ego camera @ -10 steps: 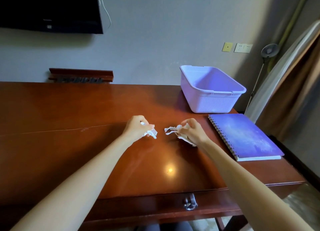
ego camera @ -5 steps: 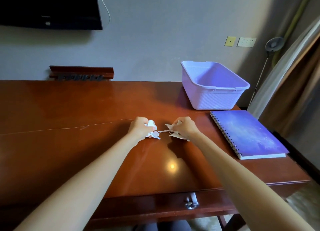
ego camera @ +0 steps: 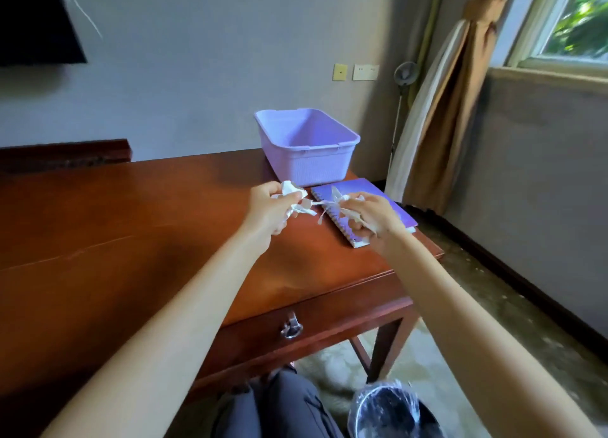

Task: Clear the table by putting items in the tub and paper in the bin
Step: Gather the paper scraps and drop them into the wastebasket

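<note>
I saw the left hand (ego camera: 268, 207) with its fingers curled tight round a crumpled white paper ball (ego camera: 289, 190), so no gap showed between them. The right hand (ego camera: 371, 218) had its fingers bent too, and it held a bunch of torn white paper scraps (ego camera: 339, 200). A thin strip of paper ran between the two hands. Both hands were up above the shiny brown wooden table (ego camera: 131, 223), near its right end. The right hand was in front of the purple spiral notebook (ego camera: 353, 186) that lay flat on the table, and it hid part of the cover. Just behind the notebook stood the light purple plastic tub (ego camera: 309, 171), at the back edge of the table. The round bin with a clear plastic liner (ego camera: 388, 408) sat on the floor, low down by my right arm. A metal drawer pull (ego camera: 291, 327) hung on the front of the table. A brown curtain (ego camera: 454, 125) hung by the window (ego camera: 579, 16).
</note>
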Demonstrator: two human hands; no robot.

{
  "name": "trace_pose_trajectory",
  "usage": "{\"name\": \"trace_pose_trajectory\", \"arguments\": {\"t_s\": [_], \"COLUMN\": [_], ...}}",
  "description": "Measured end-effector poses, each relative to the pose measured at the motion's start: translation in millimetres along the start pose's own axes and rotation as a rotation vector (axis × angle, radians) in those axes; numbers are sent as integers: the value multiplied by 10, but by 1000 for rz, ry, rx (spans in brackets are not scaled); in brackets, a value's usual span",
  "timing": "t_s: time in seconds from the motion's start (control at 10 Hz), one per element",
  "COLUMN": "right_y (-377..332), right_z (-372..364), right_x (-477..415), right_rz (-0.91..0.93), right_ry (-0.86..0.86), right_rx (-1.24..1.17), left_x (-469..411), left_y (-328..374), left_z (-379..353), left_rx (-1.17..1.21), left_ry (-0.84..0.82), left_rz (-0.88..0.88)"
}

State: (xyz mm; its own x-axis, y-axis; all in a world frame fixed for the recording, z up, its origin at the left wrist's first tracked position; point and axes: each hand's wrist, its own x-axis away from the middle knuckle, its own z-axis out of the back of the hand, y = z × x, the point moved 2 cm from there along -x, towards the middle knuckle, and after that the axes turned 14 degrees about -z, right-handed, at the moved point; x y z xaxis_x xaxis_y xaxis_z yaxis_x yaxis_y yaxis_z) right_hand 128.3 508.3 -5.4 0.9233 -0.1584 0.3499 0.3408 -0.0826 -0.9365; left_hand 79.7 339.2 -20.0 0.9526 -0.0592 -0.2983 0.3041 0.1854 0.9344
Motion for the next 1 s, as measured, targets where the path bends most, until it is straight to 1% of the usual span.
{"name": "trace_pose_trajectory", "arguments": {"t_s": [0.1,0.2,0.3,0.4,0.5,0.6,0.7,0.8,0.9,1.0], "right_y": [158,478,956,1539,2138,2732,3331,3843,4243,4516], "right_z": [476,973,1444,1785,1985,2079,2092,2032,1958,1918], "right_x": [283,497,653,683,587,420,214,44,-87,-215], "right_rz": [13,-20,-86,-212,-389,-579,-725,-891,-1041,-1139], "right_ry": [51,113,204,266,321,352,367,385,399,443], "right_rx": [-59,-139,-235,-321,-358,-306,-337,-312,-326,-299], "left_x": [444,840,1199,1496,1719,1893,2039,2176,2291,2367], "left_y": [384,430,235,-81,-531,-1000,-1512,-1960,-2363,-2689], "left_z": [-533,-1077,-1576,-1947,-2241,-2466,-2606,-2675,-2711,-2773], "left_rx": [184,241,253,226,172,110,15,-67,-127,-196], "left_ry": [-50,-218,-313,-368,-422,-447,-465,-456,-464,-482], "left_rz": [50,92,209,334,474,615,739,852,945,1025]}}
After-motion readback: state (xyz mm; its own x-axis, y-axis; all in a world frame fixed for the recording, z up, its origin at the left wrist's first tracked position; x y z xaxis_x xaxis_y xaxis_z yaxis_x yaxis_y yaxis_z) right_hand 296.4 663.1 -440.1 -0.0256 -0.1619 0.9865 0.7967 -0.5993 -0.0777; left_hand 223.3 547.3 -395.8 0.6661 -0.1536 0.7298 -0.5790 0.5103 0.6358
